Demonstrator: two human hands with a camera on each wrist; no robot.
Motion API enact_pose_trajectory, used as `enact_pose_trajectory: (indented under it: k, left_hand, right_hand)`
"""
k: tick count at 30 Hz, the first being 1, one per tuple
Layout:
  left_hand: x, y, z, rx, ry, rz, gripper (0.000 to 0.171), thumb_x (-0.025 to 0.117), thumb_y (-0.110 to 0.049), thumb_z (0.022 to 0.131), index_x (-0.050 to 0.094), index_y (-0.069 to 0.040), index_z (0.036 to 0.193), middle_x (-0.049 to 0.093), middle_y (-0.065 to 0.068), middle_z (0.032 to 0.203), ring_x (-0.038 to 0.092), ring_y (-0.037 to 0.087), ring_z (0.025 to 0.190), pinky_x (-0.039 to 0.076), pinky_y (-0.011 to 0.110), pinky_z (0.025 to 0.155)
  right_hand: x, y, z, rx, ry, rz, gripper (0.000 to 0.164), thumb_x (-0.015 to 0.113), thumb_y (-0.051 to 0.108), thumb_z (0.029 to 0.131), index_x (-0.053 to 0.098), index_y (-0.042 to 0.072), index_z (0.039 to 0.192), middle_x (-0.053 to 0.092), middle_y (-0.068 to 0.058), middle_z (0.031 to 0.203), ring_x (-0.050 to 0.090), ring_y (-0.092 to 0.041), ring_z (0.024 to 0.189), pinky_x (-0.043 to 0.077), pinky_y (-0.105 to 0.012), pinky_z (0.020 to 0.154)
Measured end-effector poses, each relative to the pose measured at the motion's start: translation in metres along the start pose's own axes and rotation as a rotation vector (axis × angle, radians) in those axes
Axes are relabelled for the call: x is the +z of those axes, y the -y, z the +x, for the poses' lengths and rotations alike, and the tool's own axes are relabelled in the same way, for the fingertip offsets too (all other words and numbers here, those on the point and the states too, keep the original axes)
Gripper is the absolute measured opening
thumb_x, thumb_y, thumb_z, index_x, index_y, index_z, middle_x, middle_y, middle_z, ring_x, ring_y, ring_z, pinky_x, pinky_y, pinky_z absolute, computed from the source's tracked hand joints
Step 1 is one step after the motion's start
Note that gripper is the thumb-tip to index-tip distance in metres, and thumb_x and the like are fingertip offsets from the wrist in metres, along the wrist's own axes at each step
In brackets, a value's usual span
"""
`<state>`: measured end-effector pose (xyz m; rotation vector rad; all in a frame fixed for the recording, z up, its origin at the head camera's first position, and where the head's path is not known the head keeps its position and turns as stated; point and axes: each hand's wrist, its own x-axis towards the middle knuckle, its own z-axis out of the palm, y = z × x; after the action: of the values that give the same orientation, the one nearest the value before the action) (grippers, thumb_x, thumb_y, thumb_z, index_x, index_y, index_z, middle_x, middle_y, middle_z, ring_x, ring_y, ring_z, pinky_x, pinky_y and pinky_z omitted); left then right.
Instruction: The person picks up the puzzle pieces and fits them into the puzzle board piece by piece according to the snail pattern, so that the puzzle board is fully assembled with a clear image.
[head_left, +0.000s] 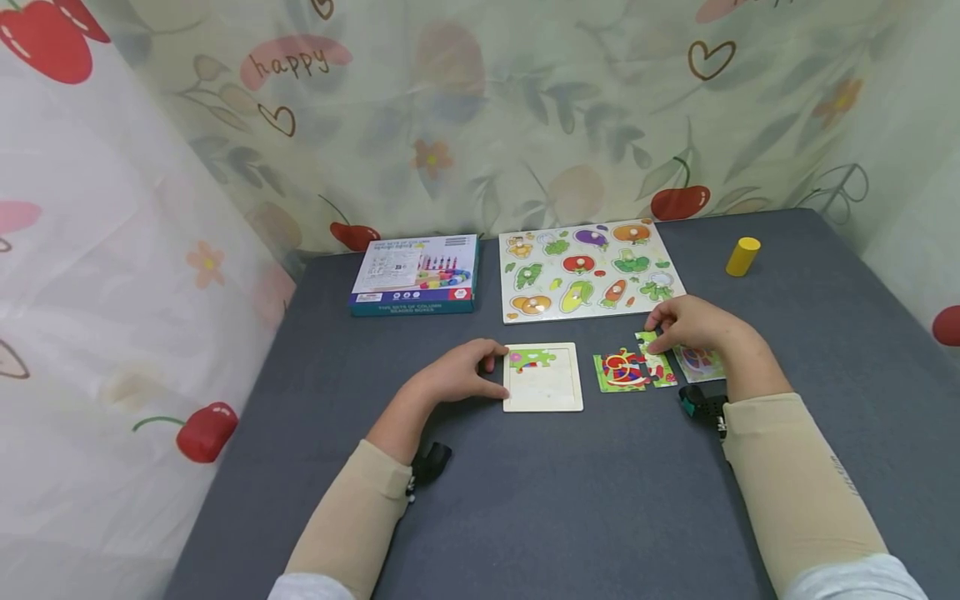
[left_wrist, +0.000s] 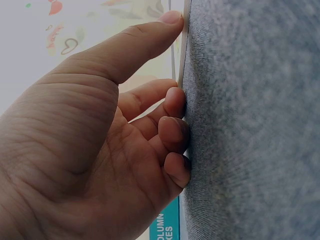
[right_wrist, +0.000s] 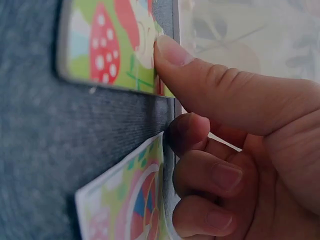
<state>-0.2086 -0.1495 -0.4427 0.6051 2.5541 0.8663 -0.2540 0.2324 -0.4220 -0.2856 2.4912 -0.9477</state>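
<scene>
My left hand [head_left: 463, 372] holds the left edge of a pale puzzle tray [head_left: 543, 392], thumb and index finger set apart along it. A green puzzle piece [head_left: 532, 358] lies in the tray's upper left corner. To the right, my right hand [head_left: 692, 325] pinches a tall green puzzle piece [head_left: 662, 369] with a red, white-dotted shape, its thumb [right_wrist: 172, 52] on the printed face. Beside that piece lie joined puzzle pieces [head_left: 618, 372] with a red, swirling picture. Under the right hand is a paler picture card [head_left: 701, 367], partly hidden by the wrist.
Toward the back stand a blue-edged box [head_left: 412, 275] and a white board [head_left: 555, 292] with vegetable pictures. A yellow cylinder [head_left: 742, 257] stands at the back right. Dark grey cloth [head_left: 570, 517] covers the table, with printed curtains [head_left: 487, 100] behind.
</scene>
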Motion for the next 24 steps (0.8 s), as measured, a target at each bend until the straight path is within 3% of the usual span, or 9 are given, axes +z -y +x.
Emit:
enact_pose_trajectory:
  k: [5, 10, 18, 24]
  left_hand:
    - [0.0, -0.0008, 0.0006, -0.006, -0.004, 0.001, 0.066, 0.079, -0.037, 0.075, 0.052, -0.013, 0.131, 0.048, 0.007, 0.094, 0.047, 0.018, 0.084, 0.036, 0.032, 0.068]
    - [0.0005, -0.0007, 0.0006, -0.011, -0.002, -0.006, 0.066, 0.079, -0.037, 0.075, 0.052, -0.013, 0.13, 0.048, 0.007, 0.094, 0.047, 0.018, 0.084, 0.036, 0.032, 0.068]
    - [0.0001, -0.0013, 0.0, -0.01, -0.003, -0.005, 0.066, 0.079, -0.037, 0.076, 0.052, -0.013, 0.13, 0.048, 0.006, 0.093, 0.047, 0.018, 0.084, 0.036, 0.032, 0.069]
    - [0.0002, -0.0017, -0.0002, -0.017, -0.004, -0.001, 0.065, 0.079, -0.036, 0.076, 0.052, -0.013, 0.131, 0.048, 0.006, 0.093, 0.047, 0.018, 0.084, 0.036, 0.032, 0.068]
  right_hand:
    - [0.0004, 0.0014, 0.0007, -0.023, -0.026, -0.005, 0.029, 0.076, 0.017, 0.08, 0.059, 0.002, 0.097, 0.048, -0.01, 0.079, 0.044, -0.024, 0.071, 0.037, -0.036, 0.063]
    - [0.0012, 0.0018, 0.0013, 0.014, -0.031, -0.021, 0.032, 0.077, 0.017, 0.079, 0.06, 0.003, 0.102, 0.048, -0.01, 0.083, 0.044, -0.025, 0.078, 0.036, -0.037, 0.067]
    - [0.001, 0.004, 0.0007, 0.024, -0.034, -0.088, 0.035, 0.079, 0.019, 0.077, 0.056, 0.003, 0.099, 0.047, -0.01, 0.083, 0.045, -0.025, 0.078, 0.036, -0.037, 0.066]
    - [0.0007, 0.0094, -0.0026, 0.016, -0.022, -0.074, 0.036, 0.078, 0.015, 0.077, 0.055, 0.003, 0.102, 0.048, -0.01, 0.083, 0.045, -0.025, 0.077, 0.037, -0.037, 0.064]
